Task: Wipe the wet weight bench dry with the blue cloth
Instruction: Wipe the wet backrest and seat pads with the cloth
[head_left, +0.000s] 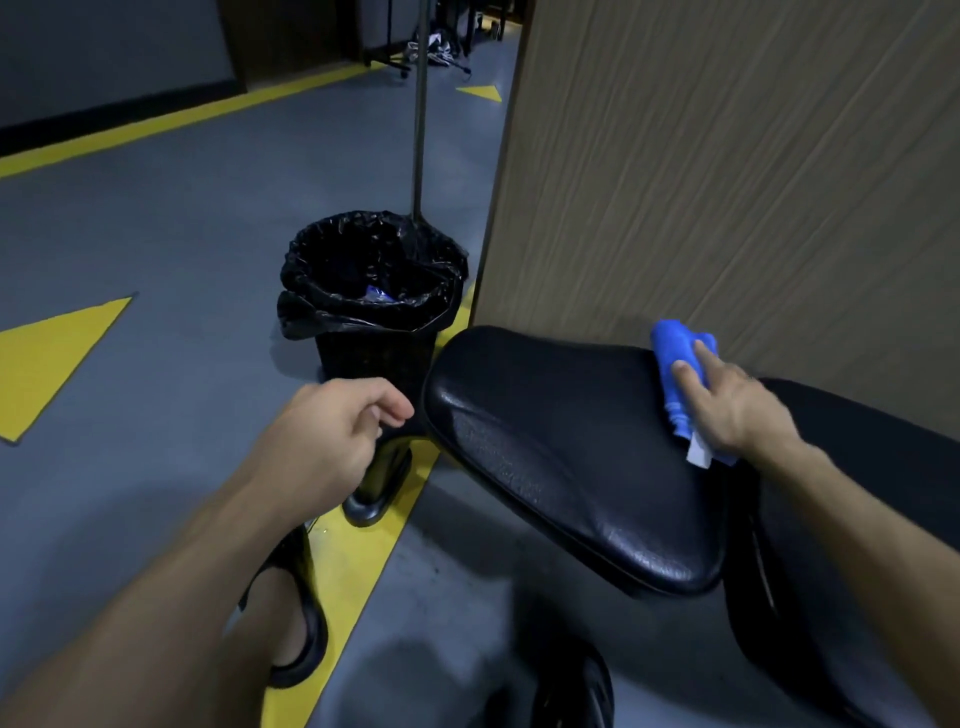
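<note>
Your right hand (737, 410) lies flat on the blue cloth (680, 374), fingers stretched out straight over it and pressing it down onto the far right part of the bench (561, 447); nothing is curled round the cloth, it is only held under the palm and fingers. The cloth is bunched into a long roll that reaches out beyond your fingertips toward the wood panel (753, 171), and a white tag (698, 452) sticks out from under the heel of your hand. The bench is a black padded seat with a glossy, creased surface, its rounded end pointing toward the bin (374, 301). Your left hand (337, 431) hangs in the air just off that rounded end, apart from the pad, with the fingers loosely curled and holding nothing. The bin, lined with a black bag, stands on the grey floor (182, 234) just beyond the bench, beside the edge of the panel, and a thin pole (420, 104) rises behind it. Yellow stripes and triangles mark the floor. Your foot in a black sandal (301, 613) stands below your left forearm, on a yellow stripe (353, 571).
</note>
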